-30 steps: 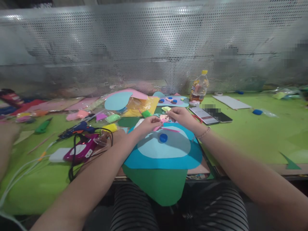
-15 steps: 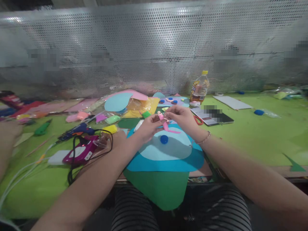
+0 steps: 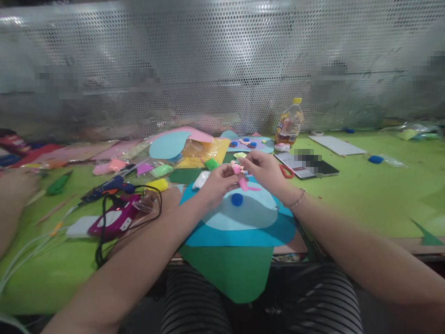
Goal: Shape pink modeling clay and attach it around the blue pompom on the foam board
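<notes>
My left hand (image 3: pixel 218 182) and my right hand (image 3: pixel 264 170) meet just above the table, both pinching a small pink piece (image 3: pixel 240 174) of clay or foam between the fingertips. Below them lies a stack of cut paper: a light blue oval (image 3: pixel 250 214) on a darker blue sheet (image 3: pixel 239 235) over a green sheet (image 3: pixel 229 271) that hangs over the table's front edge. A blue bottle cap (image 3: pixel 237 199) rests on the light blue oval. A thin pink strip (image 3: pixel 253 189) lies by the cap.
Left of my arm lie a purple device with black cable (image 3: pixel 114 218), a blue glue gun (image 3: pixel 107 188) and bagged coloured clay (image 3: pixel 162 170). Phones (image 3: pixel 306 166), red scissors (image 3: pixel 286 173) and a bottle (image 3: pixel 288 124) are right. Another person's arm (image 3: pixel 10 204) is far left. A perforated metal screen stands behind.
Both hands have lifted the pink piece off the paper and drawn it slightly nearer to me; the fingers keep working it. The rest stays put.
</notes>
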A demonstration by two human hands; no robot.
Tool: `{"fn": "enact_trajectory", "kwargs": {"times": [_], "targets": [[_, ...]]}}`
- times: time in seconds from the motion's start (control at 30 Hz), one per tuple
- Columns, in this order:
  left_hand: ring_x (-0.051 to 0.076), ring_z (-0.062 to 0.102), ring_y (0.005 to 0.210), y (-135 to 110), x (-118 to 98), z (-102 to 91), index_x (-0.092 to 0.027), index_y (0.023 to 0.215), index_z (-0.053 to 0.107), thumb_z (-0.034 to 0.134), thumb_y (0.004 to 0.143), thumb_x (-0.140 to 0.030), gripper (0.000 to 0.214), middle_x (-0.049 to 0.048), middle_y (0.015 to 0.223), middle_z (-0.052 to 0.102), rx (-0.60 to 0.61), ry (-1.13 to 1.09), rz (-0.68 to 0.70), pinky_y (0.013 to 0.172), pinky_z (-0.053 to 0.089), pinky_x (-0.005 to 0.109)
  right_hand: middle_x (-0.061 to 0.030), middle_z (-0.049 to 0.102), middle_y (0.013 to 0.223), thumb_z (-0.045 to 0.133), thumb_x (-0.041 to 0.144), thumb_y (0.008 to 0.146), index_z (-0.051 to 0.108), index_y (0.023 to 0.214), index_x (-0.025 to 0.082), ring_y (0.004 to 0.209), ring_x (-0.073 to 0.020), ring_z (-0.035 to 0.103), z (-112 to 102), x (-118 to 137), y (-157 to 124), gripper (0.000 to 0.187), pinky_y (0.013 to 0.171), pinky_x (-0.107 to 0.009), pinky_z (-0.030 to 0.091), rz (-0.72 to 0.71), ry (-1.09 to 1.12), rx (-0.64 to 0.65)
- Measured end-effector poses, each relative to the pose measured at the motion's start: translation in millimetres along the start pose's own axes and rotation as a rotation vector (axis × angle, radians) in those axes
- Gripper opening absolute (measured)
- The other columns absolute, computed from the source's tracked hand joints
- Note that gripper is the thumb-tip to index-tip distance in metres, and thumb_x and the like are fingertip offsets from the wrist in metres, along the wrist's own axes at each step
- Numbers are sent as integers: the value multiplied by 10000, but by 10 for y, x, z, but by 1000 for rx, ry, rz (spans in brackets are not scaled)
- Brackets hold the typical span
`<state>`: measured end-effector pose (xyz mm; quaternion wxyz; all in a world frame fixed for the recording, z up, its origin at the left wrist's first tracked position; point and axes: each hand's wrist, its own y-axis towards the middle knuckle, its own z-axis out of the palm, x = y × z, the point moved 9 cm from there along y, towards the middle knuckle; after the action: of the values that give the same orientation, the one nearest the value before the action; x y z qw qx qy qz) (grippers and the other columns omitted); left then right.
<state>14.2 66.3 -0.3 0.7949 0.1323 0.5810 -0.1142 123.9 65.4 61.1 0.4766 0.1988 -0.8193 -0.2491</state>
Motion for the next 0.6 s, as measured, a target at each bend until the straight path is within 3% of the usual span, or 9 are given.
{"fn": "enact_trajectory", "kwargs": {"times": [0.23,0.6], "targets": [[146,623,797,10,-6,-24,-137,760,584,778,581,-205,272,25,835,636,-29,47,44,791,510,352,42,416,494,554,426,811,475,566,171,478,-77,338,-7,112,-25,362,458,-235,263,-74,-45,-19],[135,615,803,-15,-22,12,-137,792,598,780,587,-207,282,19,846,617,-9,29,14,785,511,323,39,444,492,559,354,811,484,560,170,480,-77,383,-27,187,-40,320,461,-222,292,-112,-84,-43]]}}
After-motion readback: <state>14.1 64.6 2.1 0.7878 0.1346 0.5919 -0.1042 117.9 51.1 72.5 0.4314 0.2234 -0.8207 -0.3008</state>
